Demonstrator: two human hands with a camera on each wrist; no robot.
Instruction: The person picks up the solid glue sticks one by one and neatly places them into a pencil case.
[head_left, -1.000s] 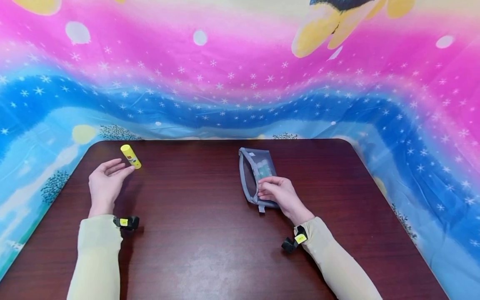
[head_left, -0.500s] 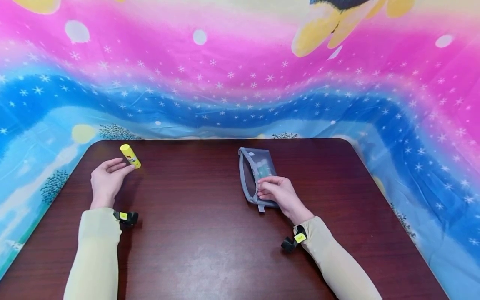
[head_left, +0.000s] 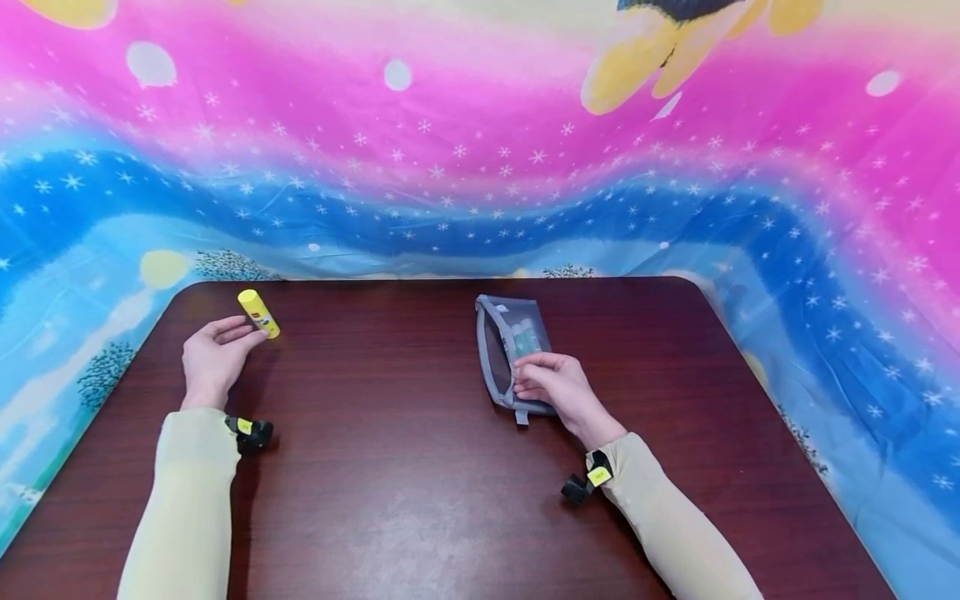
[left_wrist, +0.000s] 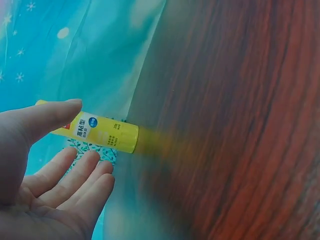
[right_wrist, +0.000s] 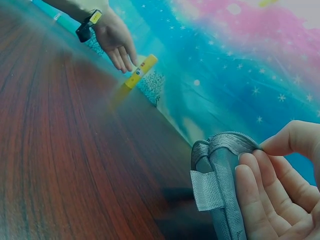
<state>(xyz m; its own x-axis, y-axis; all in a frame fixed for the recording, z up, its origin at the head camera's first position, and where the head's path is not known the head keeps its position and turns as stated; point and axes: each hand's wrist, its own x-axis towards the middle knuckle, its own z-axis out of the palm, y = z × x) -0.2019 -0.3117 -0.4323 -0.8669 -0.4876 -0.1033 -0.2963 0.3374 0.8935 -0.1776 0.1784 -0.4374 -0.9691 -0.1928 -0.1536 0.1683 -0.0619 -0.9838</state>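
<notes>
A yellow glue stick (head_left: 258, 314) stands upright on the far left of the table; printed label text shows in the left wrist view. Beside it is my left hand (head_left: 215, 354), thumb and fingers spread apart and not closed round it. The thumb overlaps the glue stick (left_wrist: 102, 131) in the left wrist view, and I cannot tell whether they touch. My right hand (head_left: 558, 387) pinches the zippered edge of a grey mesh pouch (head_left: 491, 358) between thumb and fingers. The pouch's mouth gapes towards the left, and something pale green and white shows through its mesh.
The dark reddish wooden table (head_left: 390, 467) has rounded far corners. A patterned cloth (head_left: 450, 167) in pink and blue hangs around its back and sides. Each wrist wears a black camera band (head_left: 251, 433).
My left hand has edged slightly forward and right towards the glue stick, its forearm shifting with it. The right hand keeps its hold on the pouch, with no visible movement.
</notes>
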